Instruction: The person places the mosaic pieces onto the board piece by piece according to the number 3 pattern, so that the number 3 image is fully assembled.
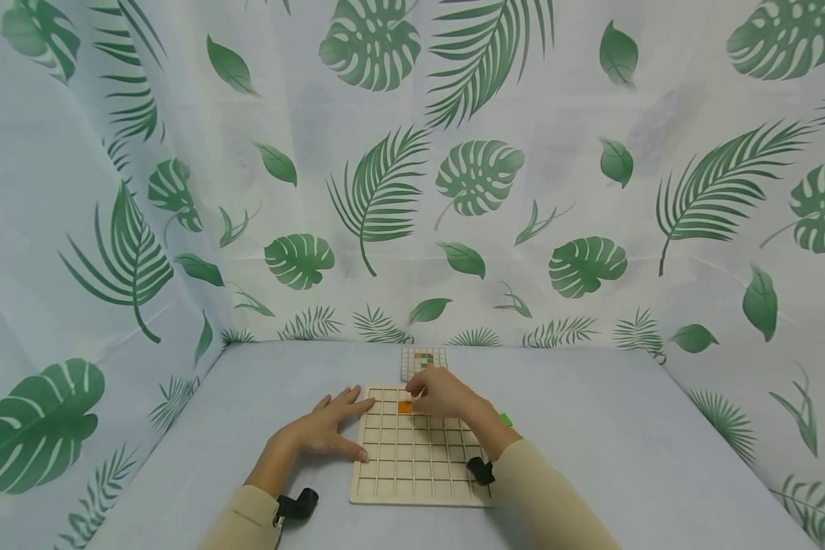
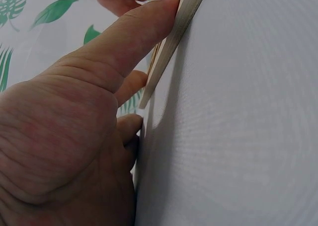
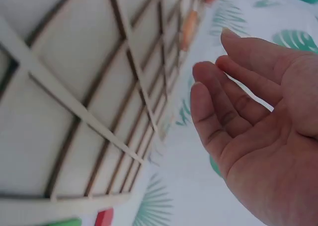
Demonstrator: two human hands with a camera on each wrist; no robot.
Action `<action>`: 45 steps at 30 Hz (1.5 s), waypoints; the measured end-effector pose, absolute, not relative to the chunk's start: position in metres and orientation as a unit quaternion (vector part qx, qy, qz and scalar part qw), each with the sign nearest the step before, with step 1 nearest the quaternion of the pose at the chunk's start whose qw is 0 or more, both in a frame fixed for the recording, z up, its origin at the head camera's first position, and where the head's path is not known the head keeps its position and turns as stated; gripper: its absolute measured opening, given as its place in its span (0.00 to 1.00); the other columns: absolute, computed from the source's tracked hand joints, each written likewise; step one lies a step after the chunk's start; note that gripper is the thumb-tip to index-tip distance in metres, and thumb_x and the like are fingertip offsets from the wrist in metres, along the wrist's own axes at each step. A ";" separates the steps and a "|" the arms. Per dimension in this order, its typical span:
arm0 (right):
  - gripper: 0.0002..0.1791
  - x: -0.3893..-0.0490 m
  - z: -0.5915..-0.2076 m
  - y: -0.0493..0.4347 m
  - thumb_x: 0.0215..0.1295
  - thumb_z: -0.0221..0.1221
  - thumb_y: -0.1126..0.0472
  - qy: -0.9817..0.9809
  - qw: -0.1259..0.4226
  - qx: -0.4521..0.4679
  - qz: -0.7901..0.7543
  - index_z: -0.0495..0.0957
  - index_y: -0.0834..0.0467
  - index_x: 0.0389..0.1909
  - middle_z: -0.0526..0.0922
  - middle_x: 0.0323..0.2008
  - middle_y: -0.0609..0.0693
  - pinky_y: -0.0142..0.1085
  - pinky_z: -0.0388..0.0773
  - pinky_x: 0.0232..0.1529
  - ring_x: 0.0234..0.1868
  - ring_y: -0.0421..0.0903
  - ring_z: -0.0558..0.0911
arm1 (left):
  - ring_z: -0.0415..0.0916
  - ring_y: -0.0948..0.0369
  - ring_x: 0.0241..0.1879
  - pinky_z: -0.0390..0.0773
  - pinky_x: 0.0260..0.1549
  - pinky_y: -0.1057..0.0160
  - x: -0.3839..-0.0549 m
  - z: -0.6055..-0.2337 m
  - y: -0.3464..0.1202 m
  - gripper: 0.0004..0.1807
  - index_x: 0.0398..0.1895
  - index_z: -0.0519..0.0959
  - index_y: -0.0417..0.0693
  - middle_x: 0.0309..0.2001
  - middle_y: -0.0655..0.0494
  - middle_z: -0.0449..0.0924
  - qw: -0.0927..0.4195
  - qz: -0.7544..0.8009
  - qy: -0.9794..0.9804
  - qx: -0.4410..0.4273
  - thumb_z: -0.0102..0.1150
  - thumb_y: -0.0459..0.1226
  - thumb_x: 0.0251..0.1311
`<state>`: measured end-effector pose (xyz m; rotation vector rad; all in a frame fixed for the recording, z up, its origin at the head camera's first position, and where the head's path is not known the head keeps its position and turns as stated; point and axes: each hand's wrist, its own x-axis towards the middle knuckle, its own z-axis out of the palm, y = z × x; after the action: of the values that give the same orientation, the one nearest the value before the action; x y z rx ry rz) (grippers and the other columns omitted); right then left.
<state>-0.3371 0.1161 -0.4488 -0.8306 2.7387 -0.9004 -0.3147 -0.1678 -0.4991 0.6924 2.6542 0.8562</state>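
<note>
A square wooden grid board (image 1: 404, 468) lies on the table, with an orange tile (image 1: 404, 408) in a cell of its upper part. My left hand (image 1: 325, 428) rests at the board's left side, fingers spread. In the left wrist view its thumb (image 2: 129, 39) lies along the board's edge. Over the top of the board, close beside the orange tile, is my right hand (image 1: 443, 393). Its fingers (image 3: 211, 112) are loosely bent in the right wrist view, a gap separates them from the thumb, and nothing shows between them.
Behind the board is a small grid card (image 1: 409, 367) with coloured squares. A green piece (image 1: 506, 419) lies right of the board, partly behind the right arm. In the right wrist view a red piece (image 3: 104, 217) shows past the board's edge. Leaf-printed cloth (image 1: 399, 305) hangs behind the table.
</note>
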 end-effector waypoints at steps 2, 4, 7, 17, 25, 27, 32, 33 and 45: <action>0.20 -0.335 -0.445 0.123 0.67 0.68 0.66 0.908 0.067 -0.271 -0.314 0.83 0.66 0.58 0.87 0.54 0.61 0.49 0.87 0.51 0.50 0.54 0.86 | 0.35 0.42 0.85 0.34 0.80 0.32 -0.314 -0.499 -0.167 0.57 0.81 0.63 0.64 0.86 0.46 0.42 0.133 0.295 0.916 0.236 0.78 0.63 0.46; 0.21 -0.334 -0.441 0.129 0.67 0.68 0.64 0.905 0.059 -0.265 -0.327 0.83 0.64 0.60 0.86 0.55 0.60 0.46 0.87 0.50 0.49 0.52 0.86 | 0.35 0.42 0.85 0.34 0.80 0.32 -0.314 -0.499 -0.167 0.58 0.81 0.63 0.63 0.86 0.46 0.42 0.133 0.294 0.917 0.233 0.78 0.63 0.46; 0.21 -0.332 -0.437 0.139 0.68 0.68 0.61 0.905 0.046 -0.256 -0.337 0.82 0.61 0.61 0.86 0.57 0.59 0.42 0.86 0.45 0.48 0.49 0.86 | 0.35 0.43 0.85 0.34 0.80 0.33 -0.314 -0.499 -0.167 0.58 0.81 0.63 0.63 0.86 0.46 0.42 0.132 0.294 0.918 0.232 0.78 0.63 0.46; 0.21 -0.321 -0.438 0.171 0.68 0.68 0.60 0.911 -0.010 -0.223 -0.348 0.82 0.56 0.62 0.85 0.57 0.57 0.38 0.83 0.42 0.44 0.44 0.83 | 0.35 0.43 0.85 0.33 0.80 0.33 -0.314 -0.499 -0.167 0.57 0.81 0.63 0.63 0.85 0.46 0.42 0.131 0.293 0.917 0.236 0.79 0.62 0.46; 0.21 -0.317 -0.441 0.187 0.69 0.68 0.59 0.905 -0.022 -0.191 -0.379 0.82 0.55 0.62 0.84 0.58 0.59 0.36 0.84 0.31 0.46 0.47 0.83 | 0.36 0.44 0.85 0.33 0.81 0.35 -0.314 -0.499 -0.168 0.57 0.81 0.62 0.62 0.85 0.45 0.42 0.129 0.285 0.918 0.242 0.77 0.63 0.47; 0.21 -0.317 -0.441 0.189 0.69 0.68 0.59 0.904 -0.021 -0.188 -0.384 0.82 0.56 0.62 0.84 0.58 0.60 0.36 0.84 0.28 0.46 0.47 0.83 | 0.36 0.44 0.85 0.33 0.81 0.35 -0.314 -0.499 -0.168 0.57 0.81 0.62 0.62 0.85 0.45 0.42 0.129 0.287 0.917 0.243 0.78 0.62 0.47; 0.21 -0.318 -0.445 0.192 0.69 0.68 0.59 0.909 -0.018 -0.177 -0.377 0.82 0.56 0.61 0.84 0.58 0.59 0.35 0.84 0.33 0.46 0.47 0.83 | 0.36 0.44 0.85 0.33 0.81 0.35 -0.313 -0.500 -0.167 0.58 0.81 0.62 0.62 0.85 0.45 0.43 0.128 0.287 0.919 0.240 0.78 0.63 0.46; 0.21 -0.318 -0.445 0.193 0.69 0.68 0.59 0.911 -0.019 -0.176 -0.373 0.83 0.56 0.61 0.85 0.57 0.59 0.35 0.84 0.34 0.46 0.47 0.83 | 0.36 0.43 0.85 0.34 0.81 0.35 -0.313 -0.500 -0.167 0.58 0.81 0.62 0.62 0.85 0.45 0.43 0.127 0.286 0.919 0.239 0.78 0.63 0.46; 0.20 -0.322 -0.450 0.211 0.67 0.69 0.61 0.924 -0.015 -0.153 -0.349 0.83 0.58 0.59 0.86 0.56 0.59 0.38 0.85 0.42 0.45 0.46 0.82 | 0.36 0.44 0.85 0.33 0.81 0.35 -0.315 -0.503 -0.168 0.58 0.82 0.62 0.62 0.86 0.46 0.42 0.127 0.289 0.918 0.240 0.78 0.63 0.46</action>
<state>-0.3223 0.2107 -0.4504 -0.4865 2.9322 -1.1087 -0.3153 -0.1679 -0.5030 0.6980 2.6723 0.8404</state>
